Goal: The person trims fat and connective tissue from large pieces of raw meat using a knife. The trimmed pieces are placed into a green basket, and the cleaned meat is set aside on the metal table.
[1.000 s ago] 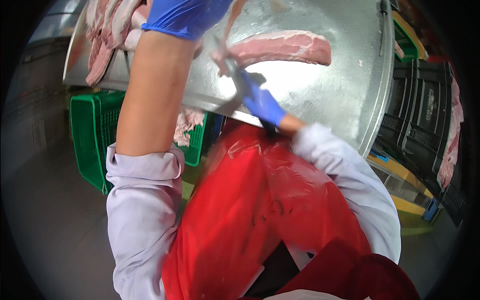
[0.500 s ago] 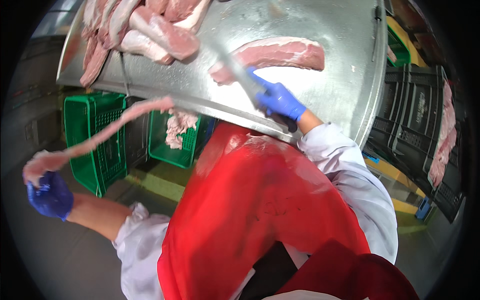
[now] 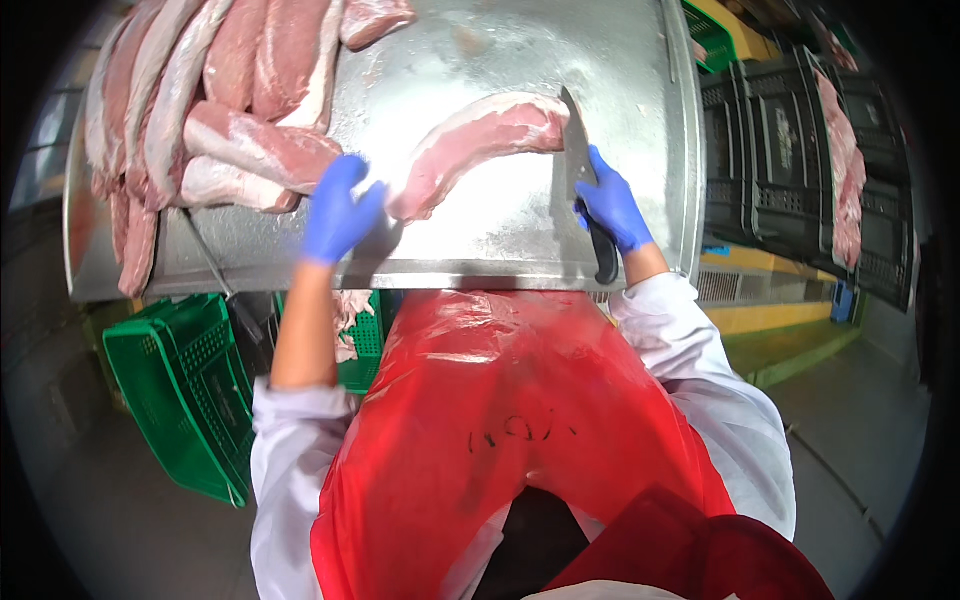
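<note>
At the frame's upper centre the meat strip (image 3: 487, 140) is slanting up rightward, nearest the spread left hand (image 3: 340, 215), the right hand (image 3: 614, 208) gripping a knife (image 3: 577, 150)

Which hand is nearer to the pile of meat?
Left. The left hand is just beside the pile of meat, at its right side; the right hand is farther right, past the single curved piece, holding a knife.

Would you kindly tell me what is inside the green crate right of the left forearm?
Pale meat scraps show in the crate; anything beneath the table or left forearm is hidden.
</note>
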The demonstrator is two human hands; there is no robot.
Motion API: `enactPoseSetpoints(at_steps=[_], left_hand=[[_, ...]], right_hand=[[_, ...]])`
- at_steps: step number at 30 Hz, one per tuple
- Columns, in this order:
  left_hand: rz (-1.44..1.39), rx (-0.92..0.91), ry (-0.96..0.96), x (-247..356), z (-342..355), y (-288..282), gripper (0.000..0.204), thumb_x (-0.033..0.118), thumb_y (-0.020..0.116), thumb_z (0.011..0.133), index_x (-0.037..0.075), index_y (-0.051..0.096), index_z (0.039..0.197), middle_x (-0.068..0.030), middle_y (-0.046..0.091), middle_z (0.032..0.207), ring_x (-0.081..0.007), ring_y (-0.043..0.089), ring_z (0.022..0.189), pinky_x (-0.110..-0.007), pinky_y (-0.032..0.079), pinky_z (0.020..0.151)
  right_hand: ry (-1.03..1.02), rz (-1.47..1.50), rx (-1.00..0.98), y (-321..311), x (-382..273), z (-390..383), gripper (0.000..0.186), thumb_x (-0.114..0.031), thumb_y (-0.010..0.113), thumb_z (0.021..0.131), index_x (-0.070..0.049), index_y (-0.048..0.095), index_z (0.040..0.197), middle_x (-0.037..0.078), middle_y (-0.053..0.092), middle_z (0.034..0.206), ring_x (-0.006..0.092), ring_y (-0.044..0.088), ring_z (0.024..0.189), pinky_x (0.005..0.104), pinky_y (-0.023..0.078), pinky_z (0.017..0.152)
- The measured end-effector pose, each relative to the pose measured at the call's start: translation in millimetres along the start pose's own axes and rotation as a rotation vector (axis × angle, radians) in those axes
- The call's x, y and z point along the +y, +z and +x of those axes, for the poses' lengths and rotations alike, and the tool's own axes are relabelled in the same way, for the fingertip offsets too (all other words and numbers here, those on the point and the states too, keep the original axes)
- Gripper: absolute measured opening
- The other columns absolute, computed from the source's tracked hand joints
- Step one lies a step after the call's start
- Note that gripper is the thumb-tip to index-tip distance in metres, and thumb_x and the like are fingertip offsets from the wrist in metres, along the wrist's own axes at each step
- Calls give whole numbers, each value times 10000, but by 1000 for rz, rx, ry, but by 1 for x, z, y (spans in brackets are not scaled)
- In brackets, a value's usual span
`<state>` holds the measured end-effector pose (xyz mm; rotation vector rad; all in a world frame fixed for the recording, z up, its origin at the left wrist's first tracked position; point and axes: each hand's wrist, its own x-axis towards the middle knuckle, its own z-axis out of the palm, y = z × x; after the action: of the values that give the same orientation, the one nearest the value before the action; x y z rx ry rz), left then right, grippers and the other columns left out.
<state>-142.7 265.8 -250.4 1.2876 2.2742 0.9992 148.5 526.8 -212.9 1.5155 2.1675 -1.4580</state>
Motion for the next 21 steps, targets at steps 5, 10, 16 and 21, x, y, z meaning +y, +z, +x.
enactPoseSetpoints(at_steps=[5, 10, 16, 21], left_hand=[[-37, -315, 21, -18, 77, 103, 278, 224, 645, 873, 9, 592, 1041, -163, 603, 972, -268, 601, 921, -367, 482, 834], [-187, -951, -149, -25, 89, 89, 244, 270, 636, 865, 27, 632, 875, -100, 660, 804, -179, 626, 785, -357, 507, 749], [153, -94, 103, 73, 181, 173, 504, 521, 660, 818, 18, 651, 837, -225, 653, 814, -403, 641, 778, -441, 510, 698], [211, -327, -91, 56, 220, 191, 415, 406, 688, 821, -6, 670, 783, -192, 662, 739, -361, 640, 667, -422, 520, 654]], right_hand=[[-116, -45, 169, 17, 1, 51, 660, -134, 510, 912, -96, 298, 1535, 189, 652, 740, 256, 658, 595, 379, 539, 575], [103, 294, -264, 17, 16, -119, 701, -109, 556, 911, -138, 283, 1557, 91, 646, 711, 143, 608, 556, 272, 499, 520], [-154, 280, 300, -23, 65, -77, 752, -64, 564, 892, -169, 251, 1569, 84, 613, 640, 112, 600, 529, 301, 509, 518], [-179, 483, 362, 2, 45, -3, 766, -79, 574, 876, -160, 258, 1569, 47, 597, 646, 94, 562, 534, 292, 507, 551]])
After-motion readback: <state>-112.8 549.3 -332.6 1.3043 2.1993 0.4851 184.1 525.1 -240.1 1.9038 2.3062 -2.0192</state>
